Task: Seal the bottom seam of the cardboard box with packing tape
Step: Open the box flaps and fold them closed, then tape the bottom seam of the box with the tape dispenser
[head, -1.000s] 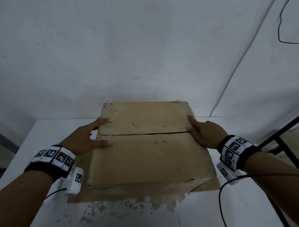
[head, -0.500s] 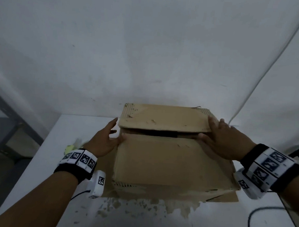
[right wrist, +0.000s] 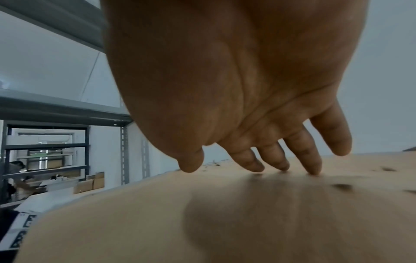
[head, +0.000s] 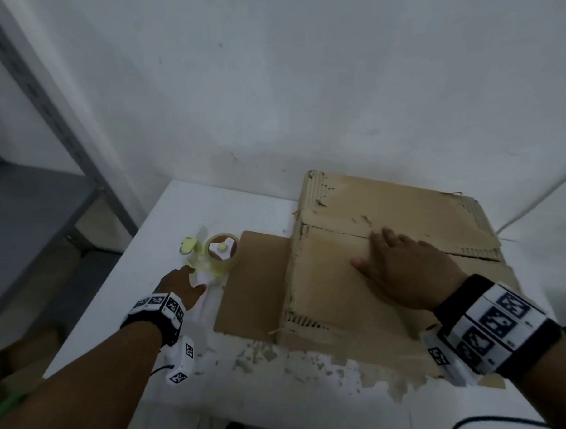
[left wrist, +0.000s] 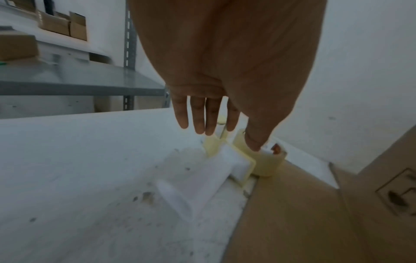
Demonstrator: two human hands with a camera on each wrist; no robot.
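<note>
A worn cardboard box [head: 330,287] stands bottom-up on the white table [head: 150,241], its two flaps meeting at a seam [head: 336,231]. My right hand [head: 399,271] lies flat on the near flap, fingers straight, fingertips [right wrist: 313,170] at the seam. A tape dispenser [head: 213,256] with a white handle [left wrist: 202,179], yellowish frame and a roll of brown tape [head: 222,245] lies on the table left of the box. My left hand [head: 183,284] hovers just over the handle, its fingers [left wrist: 198,115] straight and holding nothing.
A loose cardboard flap [head: 253,281] lies flat between dispenser and box. Torn paper scraps [head: 301,364] stick to the table's front. A grey metal shelf [head: 32,210] stands to the left, a wall close behind. A black cable [head: 493,424] runs at the near right.
My left hand left the box's left side and moved left to the tape dispenser. My right hand slid from the box's right edge to the middle of the near flap. The view swung left.
</note>
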